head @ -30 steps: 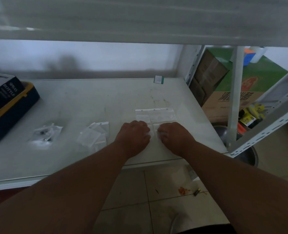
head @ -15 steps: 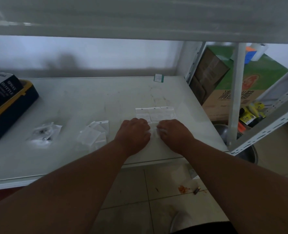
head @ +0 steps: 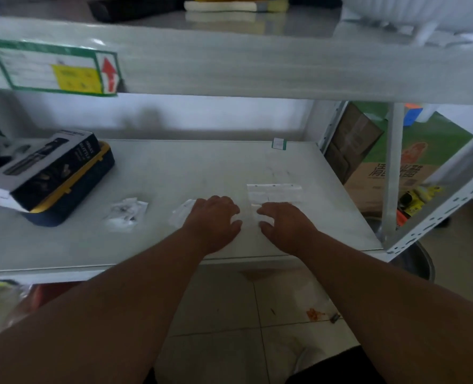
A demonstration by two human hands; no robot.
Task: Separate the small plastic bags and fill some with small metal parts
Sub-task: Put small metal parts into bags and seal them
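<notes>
Bags first: a joined strip of clear little bags (head: 274,193) lies flat on the white shelf (head: 202,167), just behind the right hand (head: 286,227). Right fingers lie loosely spread over the strip's near edge. The left hand (head: 214,221) sits close beside it, fingers relaxed, partly covering a loose pile of bags (head: 181,213). Left of that pile sits a crumpled bag with dark bits (head: 124,213), too blurry to make out. A dark box (head: 49,167) sits farther left. Below is a tiled floor (head: 229,328).
</notes>
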